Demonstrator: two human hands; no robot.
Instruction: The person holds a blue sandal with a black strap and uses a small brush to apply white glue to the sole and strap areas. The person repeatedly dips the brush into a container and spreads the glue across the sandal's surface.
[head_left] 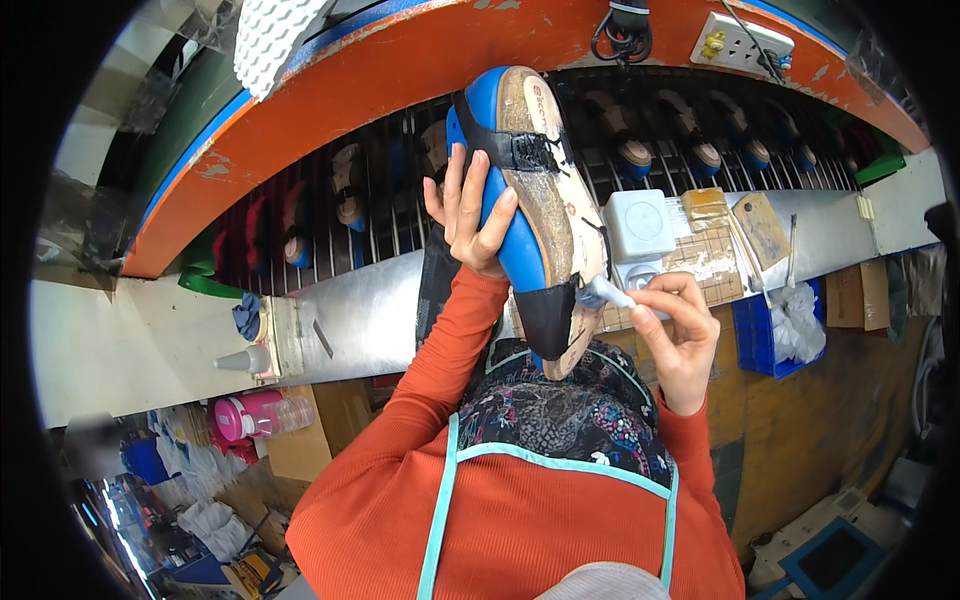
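Held up in front of me, sole side facing up, is a sandal (548,215) with black straps, pulled over a blue shoe last (518,240). Its underside is tan, with pale patches and dark strap edges folded over it. My left hand (472,215) is closed round the last's side, fingers spread along the blue. In my right hand (685,340), a brush (612,294) with a pale handle is pinched between thumb and fingers. The brush's grey tip touches the sole's edge beside the lower black strap. Whether the tip carries any liquid, I cannot tell.
Behind the sandal, a rack of metal bars (385,225) carries several sandals on lasts under an orange frame (400,75). A white square container (640,224) stands right of the sandal, near a tan block (705,208). Further right hangs a blue bin (757,345) with plastic bags.
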